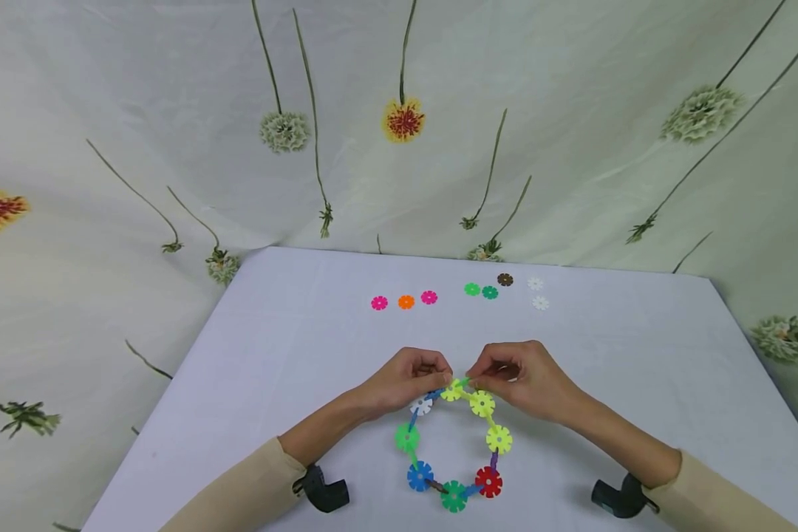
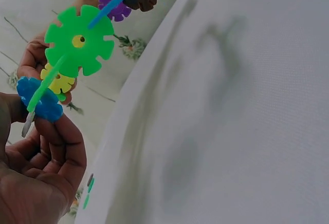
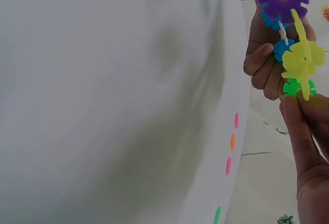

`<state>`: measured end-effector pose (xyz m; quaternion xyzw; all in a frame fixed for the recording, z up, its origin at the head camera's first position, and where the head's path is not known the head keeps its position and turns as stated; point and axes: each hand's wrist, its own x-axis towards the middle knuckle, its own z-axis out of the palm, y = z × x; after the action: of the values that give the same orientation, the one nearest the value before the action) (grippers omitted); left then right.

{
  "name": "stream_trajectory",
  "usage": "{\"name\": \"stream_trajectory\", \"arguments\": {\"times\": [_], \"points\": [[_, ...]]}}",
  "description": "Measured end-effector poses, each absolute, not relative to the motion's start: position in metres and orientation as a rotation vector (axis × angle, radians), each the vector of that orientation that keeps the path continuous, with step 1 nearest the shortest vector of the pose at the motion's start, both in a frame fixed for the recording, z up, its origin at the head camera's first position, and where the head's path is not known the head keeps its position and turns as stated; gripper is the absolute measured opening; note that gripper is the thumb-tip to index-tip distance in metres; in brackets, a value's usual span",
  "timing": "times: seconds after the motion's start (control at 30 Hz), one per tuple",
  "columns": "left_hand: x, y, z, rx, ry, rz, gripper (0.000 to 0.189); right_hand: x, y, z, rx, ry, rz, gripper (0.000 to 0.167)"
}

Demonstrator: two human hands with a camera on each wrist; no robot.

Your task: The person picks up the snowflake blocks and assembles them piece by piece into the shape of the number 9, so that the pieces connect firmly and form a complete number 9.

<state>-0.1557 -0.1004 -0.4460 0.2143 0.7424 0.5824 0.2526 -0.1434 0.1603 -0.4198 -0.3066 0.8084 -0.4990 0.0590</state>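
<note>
Slotted, flower-shaped plastic discs link into a closed ring, raised above the table between the two hands. The left hand (image 1: 399, 380) pinches the ring's far side, where a blue disc (image 2: 40, 99) shows by its thumb in the left wrist view. Opposite it, the right hand (image 1: 535, 380) pinches a small green disc (image 3: 299, 87) beside a yellow disc (image 1: 452, 390). Down the right side run more yellow discs, then a red disc (image 1: 488, 482). A dark green disc (image 1: 454, 496) hangs at the near end. On the left are a blue disc (image 1: 420, 476) and a light green disc (image 1: 408, 437).
Loose discs lie flat toward the back of the white table (image 1: 292, 318): two pink discs around an orange disc (image 1: 406, 302), two green ones, a brown disc (image 1: 505, 280) and two white ones. Behind hangs a flower-printed cloth (image 1: 346, 170). Each wrist wears a black camera.
</note>
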Motion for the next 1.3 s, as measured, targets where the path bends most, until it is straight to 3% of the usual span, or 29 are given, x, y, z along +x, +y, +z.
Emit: {"name": "stream_trajectory", "arguments": {"times": [0.3, 0.67, 1.03, 1.3], "points": [[-0.158, -0.106, -0.447, 0.571, 2.056, 1.580, 0.019, -0.159, 0.170, -0.426, -0.960, 2.438, -1.453, 0.021], [-0.155, -0.116, -0.444, 0.545, 2.044, 1.590, 0.021, -0.228, 0.197, -0.459, -0.638, 2.643, -1.385, 0.018], [-0.157, -0.118, -0.449, 0.531, 2.048, 1.588, 0.020, -0.277, 0.188, -0.467, -0.484, 2.882, -1.225, 0.018], [-0.159, -0.118, -0.449, 0.543, 2.051, 1.592, 0.022, -0.298, 0.182, -0.466, -0.341, 2.886, -1.069, 0.033]]}}
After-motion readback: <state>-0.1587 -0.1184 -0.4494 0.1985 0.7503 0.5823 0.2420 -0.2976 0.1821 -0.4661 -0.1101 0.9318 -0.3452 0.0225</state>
